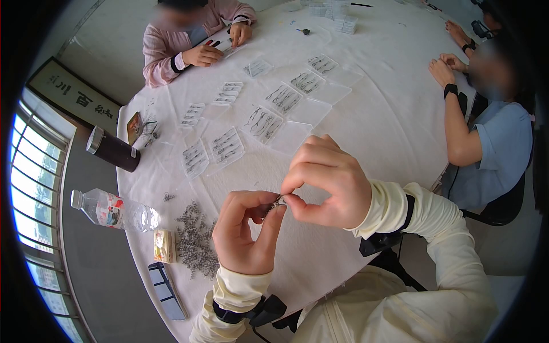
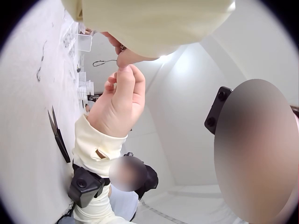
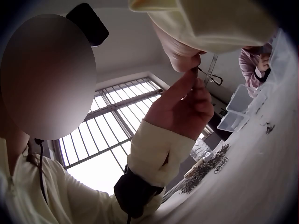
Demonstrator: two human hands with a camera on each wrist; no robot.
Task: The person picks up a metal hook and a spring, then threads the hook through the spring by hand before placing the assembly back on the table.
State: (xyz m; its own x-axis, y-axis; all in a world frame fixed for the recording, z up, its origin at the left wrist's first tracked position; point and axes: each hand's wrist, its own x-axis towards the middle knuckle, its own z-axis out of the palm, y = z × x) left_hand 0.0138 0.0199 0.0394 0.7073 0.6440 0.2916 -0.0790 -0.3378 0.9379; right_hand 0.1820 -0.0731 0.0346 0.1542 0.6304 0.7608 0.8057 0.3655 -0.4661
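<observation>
In front of me my left hand (image 1: 245, 237) and right hand (image 1: 334, 182) meet fingertip to fingertip over the table. Both pinch a thin dark looped cord (image 2: 103, 62) between thumb and forefinger. Its loop sticks out past the fingers, also in the right wrist view. A small dark metal piece (image 1: 277, 203) shows at the left fingertips, mostly hidden by them. Left of the left hand lies a pile of metal springs (image 1: 194, 243), with one loose spring (image 1: 168, 196) apart from it.
Open clear plastic boxes (image 1: 228, 145) with rows of dark cords lie beyond the hands. On the left are a water bottle (image 1: 111, 210), a dark flask (image 1: 114, 150), a small packet (image 1: 164, 246) and a phone (image 1: 167, 290). Scissors (image 2: 59, 136) lie near the right wrist. Other people sit around the table.
</observation>
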